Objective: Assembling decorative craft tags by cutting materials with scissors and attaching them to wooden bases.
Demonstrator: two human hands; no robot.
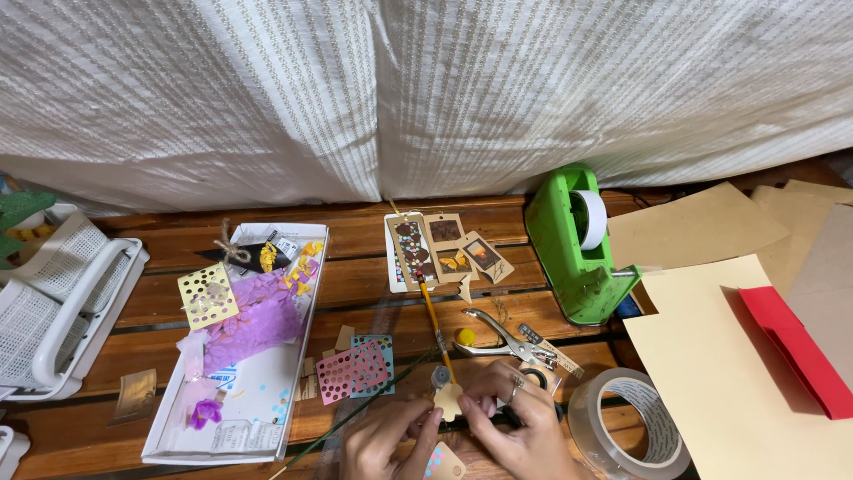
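At the table's near edge, our hands, left (pixel 384 437) and right (pixel 524 425), both pinch a small tan paper flower (pixel 449 400) beside the hole punch (pixel 506 342).

Both hands at bottom centre: left hand (pixel 384 442) beside right hand (pixel 522 425), small paper cutout (pixel 449 401) between fingertips. Hole punch (pixel 511 341) just above right hand. Tape dispenser (pixel 577 244) upper right of centre. Roll of clear tape (pixel 629 436) at lower right. Shallow box (pixel 238 342) left of centre; basket (pixel 55 307) at far left. Paper tags (pixel 444 249) above hands.
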